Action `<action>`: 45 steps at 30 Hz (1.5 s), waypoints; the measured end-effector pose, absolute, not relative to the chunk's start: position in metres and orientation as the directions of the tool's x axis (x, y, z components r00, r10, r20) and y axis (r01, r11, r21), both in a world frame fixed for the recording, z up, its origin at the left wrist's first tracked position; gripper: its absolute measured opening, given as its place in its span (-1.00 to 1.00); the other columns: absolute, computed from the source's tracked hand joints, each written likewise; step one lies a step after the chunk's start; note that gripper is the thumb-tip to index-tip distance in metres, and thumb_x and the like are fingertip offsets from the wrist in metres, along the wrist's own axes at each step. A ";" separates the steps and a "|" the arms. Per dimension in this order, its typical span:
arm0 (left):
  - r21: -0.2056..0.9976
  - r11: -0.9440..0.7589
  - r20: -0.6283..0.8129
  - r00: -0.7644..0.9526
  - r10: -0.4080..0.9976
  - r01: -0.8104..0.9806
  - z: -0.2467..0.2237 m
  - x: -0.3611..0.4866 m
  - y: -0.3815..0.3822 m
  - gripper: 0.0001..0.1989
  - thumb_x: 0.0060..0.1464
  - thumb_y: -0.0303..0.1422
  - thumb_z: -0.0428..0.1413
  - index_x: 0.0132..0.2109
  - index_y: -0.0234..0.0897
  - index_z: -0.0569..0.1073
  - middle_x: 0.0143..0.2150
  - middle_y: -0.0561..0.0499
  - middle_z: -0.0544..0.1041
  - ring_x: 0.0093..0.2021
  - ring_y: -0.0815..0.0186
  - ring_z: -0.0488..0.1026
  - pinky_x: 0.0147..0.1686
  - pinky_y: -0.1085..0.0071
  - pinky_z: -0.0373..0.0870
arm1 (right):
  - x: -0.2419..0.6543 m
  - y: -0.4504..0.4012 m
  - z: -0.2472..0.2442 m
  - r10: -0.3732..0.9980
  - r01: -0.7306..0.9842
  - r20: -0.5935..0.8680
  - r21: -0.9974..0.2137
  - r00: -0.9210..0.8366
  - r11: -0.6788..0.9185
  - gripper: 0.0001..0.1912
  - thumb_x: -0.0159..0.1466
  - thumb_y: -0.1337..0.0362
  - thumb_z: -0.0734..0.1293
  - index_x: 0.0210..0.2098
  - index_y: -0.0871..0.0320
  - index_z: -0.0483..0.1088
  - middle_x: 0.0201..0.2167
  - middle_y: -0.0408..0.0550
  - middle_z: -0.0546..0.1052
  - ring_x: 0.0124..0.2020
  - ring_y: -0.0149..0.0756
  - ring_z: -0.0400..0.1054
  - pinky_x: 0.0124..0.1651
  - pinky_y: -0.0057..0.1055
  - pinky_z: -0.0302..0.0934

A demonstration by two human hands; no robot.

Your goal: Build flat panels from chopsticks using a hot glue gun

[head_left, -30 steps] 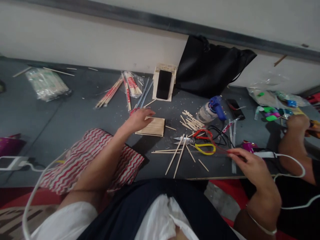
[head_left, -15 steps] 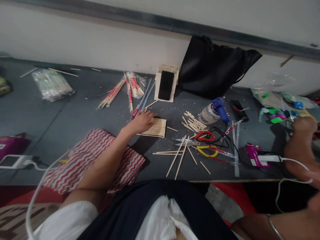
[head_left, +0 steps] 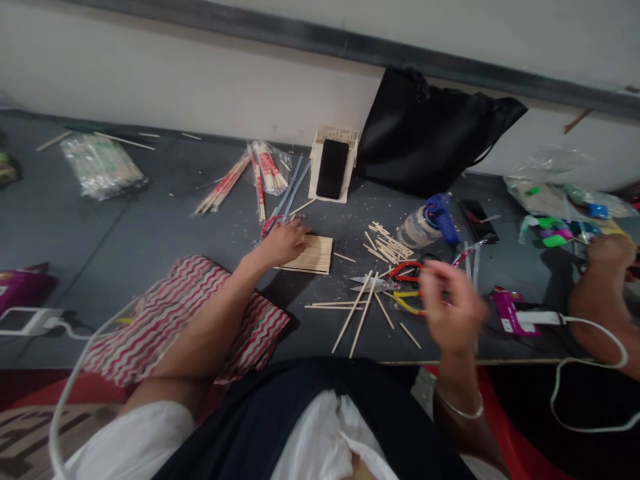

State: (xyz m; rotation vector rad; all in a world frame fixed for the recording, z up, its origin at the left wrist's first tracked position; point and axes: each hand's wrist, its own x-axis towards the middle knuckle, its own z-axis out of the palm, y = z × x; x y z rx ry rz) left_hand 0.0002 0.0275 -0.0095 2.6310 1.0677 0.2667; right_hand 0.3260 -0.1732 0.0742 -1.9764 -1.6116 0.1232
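My left hand (head_left: 286,243) lies palm down with fingers stretched, on the left part of a small flat panel of wooden sticks (head_left: 317,255) set side by side. Part of that panel is hidden under the hand. Blurred by motion, my right hand (head_left: 453,307) is over the table's right front, its fingers apart and no object visible in them. It covers part of the scissors with red and yellow handles (head_left: 407,305). Several long loose sticks (head_left: 360,323) lie left of the scissors, and a pile of short sticks (head_left: 393,248) lies behind them.
A smartphone (head_left: 333,169) leans on a wooden stick stand at the back. A blue-topped bottle (head_left: 420,227) and a black bag (head_left: 425,140) stand right of it. Packets of sticks (head_left: 103,167) and a striped cloth (head_left: 255,327) lie left. Another person's arm (head_left: 603,293) is at the right.
My right hand has come in from the lower right to above the scissors, now covering part of them. My left hand has stayed on the stick panel.
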 end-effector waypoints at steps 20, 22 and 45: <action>0.975 -0.208 0.204 0.709 0.675 -0.082 0.035 0.030 -0.019 -0.46 0.09 -0.19 0.29 0.20 -0.20 0.48 0.21 -0.17 0.54 0.19 0.06 0.49 0.16 0.16 0.42 | 0.220 -0.113 0.071 0.910 0.016 0.412 -0.910 -0.056 0.413 -0.72 0.45 0.05 0.25 -0.11 0.06 0.51 -0.53 -0.21 0.40 -0.45 -0.34 0.42 -0.30 -0.32 0.38; 0.989 -0.003 0.122 0.784 0.609 -0.151 0.044 0.037 -0.034 -0.53 0.08 -0.18 0.30 0.12 -0.22 0.54 0.01 -0.13 0.63 0.03 0.11 0.58 0.00 0.24 0.51 | 0.217 -0.111 0.065 0.927 -0.076 0.345 -0.938 -0.144 0.338 -0.55 0.41 -0.14 0.24 -0.03 0.06 0.52 -0.41 -0.12 0.49 -0.37 -0.29 0.44 -0.28 -0.28 0.40; 0.202 -0.163 -0.224 0.208 0.952 0.966 0.050 0.008 0.009 -0.62 0.30 -0.26 -0.03 0.06 -0.36 0.54 -0.01 -0.31 0.65 0.06 -0.08 0.58 -0.02 0.21 0.45 | 0.213 -0.066 0.025 0.898 0.326 -0.441 -0.847 0.010 -0.419 -0.74 0.29 0.32 0.39 -0.03 0.19 0.48 -0.36 -0.02 0.62 -0.37 -0.28 0.52 -0.62 -0.56 0.29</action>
